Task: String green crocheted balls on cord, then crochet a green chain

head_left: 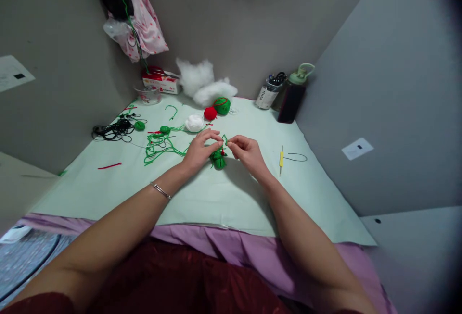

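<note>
Over the middle of the table, a small green crocheted piece with a bit of red on it sits just below my fingertips. My left hand pinches green yarn between thumb and forefinger, beside the crocheted piece. The same yarn makes a small loop across to my right hand, whose thumb and forefinger are closed on it. The tips of the fingers are too small to show the grip in detail. A tangle of loose green yarn spreads to the left of my left hand.
A yellow-handled crochet hook lies at right. Behind my hands are white, red and green yarn balls and white stuffing. Black cord lies left; a bottle and pen cup stand back right.
</note>
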`<move>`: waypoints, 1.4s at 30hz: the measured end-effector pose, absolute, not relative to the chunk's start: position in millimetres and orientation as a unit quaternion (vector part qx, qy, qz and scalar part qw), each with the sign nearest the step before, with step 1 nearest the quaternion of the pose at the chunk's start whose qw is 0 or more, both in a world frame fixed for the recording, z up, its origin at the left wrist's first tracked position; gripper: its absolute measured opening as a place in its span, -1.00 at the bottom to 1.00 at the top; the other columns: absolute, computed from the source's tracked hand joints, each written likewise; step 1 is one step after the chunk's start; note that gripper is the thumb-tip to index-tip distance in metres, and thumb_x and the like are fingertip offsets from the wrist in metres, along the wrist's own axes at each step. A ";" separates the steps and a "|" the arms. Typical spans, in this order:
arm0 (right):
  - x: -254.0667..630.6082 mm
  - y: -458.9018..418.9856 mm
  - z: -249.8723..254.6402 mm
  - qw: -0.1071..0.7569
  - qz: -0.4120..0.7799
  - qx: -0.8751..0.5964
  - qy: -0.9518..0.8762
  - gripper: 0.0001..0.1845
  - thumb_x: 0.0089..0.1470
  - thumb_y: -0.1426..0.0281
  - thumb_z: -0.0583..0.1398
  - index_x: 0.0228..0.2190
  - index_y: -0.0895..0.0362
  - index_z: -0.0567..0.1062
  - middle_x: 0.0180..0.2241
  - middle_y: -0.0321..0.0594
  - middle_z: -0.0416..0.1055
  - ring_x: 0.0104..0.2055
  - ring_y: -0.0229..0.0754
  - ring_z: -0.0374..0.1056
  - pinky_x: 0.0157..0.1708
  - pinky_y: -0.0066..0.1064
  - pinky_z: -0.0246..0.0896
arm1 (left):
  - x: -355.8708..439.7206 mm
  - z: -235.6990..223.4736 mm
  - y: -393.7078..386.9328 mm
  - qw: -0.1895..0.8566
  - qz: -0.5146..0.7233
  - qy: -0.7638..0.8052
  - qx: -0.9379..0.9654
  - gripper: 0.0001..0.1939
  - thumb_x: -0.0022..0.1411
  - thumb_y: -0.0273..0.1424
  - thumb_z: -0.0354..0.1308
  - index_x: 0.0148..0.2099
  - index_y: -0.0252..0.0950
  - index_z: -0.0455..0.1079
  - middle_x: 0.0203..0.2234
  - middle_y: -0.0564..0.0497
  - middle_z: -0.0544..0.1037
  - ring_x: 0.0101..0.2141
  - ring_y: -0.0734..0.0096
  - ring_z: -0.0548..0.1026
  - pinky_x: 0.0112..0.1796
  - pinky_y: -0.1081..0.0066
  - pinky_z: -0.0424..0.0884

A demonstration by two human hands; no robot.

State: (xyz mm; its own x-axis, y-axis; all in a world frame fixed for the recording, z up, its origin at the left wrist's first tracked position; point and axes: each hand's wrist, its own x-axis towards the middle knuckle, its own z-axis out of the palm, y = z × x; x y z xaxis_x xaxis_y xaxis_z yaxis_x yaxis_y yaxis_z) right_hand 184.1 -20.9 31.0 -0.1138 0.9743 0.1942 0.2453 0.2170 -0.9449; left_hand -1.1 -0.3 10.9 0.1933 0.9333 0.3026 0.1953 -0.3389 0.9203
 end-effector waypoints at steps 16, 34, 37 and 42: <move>182.1 -21.0 21.8 0.420 0.306 -0.493 -0.698 -0.76 0.14 0.22 0.20 -0.39 0.13 0.56 -0.62 -0.39 0.23 -0.54 -0.30 0.07 -0.49 -0.40 -0.05 | 0.5 12.8 1.4 0.550 0.485 0.397 0.552 -0.76 0.09 -0.21 0.39 -0.29 -0.26 0.54 0.16 -0.20 0.54 0.19 -0.01 0.45 0.25 0.03 0.23; 181.8 -20.7 21.4 0.416 0.277 -0.518 -0.694 -0.79 0.13 0.26 0.21 -0.42 0.12 0.56 -0.61 -0.38 0.25 -0.53 -0.29 0.10 -0.46 -0.37 -0.05 | -0.1 14.0 0.6 0.567 0.463 0.404 0.548 -0.87 0.10 -0.29 0.26 -0.37 -0.23 0.44 0.15 -0.14 0.54 0.14 0.03 0.46 0.26 0.00 0.19; 182.0 -21.2 21.3 0.420 0.265 -0.513 -0.700 -0.78 0.15 0.25 0.20 -0.40 0.11 0.57 -0.60 -0.37 0.28 -0.52 -0.28 0.11 -0.45 -0.37 -0.03 | -0.5 14.3 0.6 0.571 0.464 0.399 0.547 -0.87 0.11 -0.29 0.27 -0.35 -0.22 0.45 0.14 -0.15 0.54 0.16 0.02 0.45 0.27 0.00 0.18; 181.5 -23.2 22.3 0.425 0.247 -0.511 -0.706 -0.79 0.17 0.26 0.20 -0.38 0.10 0.57 -0.59 -0.37 0.30 -0.52 -0.28 0.12 -0.44 -0.38 -0.01 | 0.1 15.1 0.6 0.574 0.472 0.393 0.541 -0.85 0.11 -0.29 0.30 -0.29 -0.23 0.48 0.10 -0.16 0.56 0.20 0.04 0.43 0.29 0.02 0.16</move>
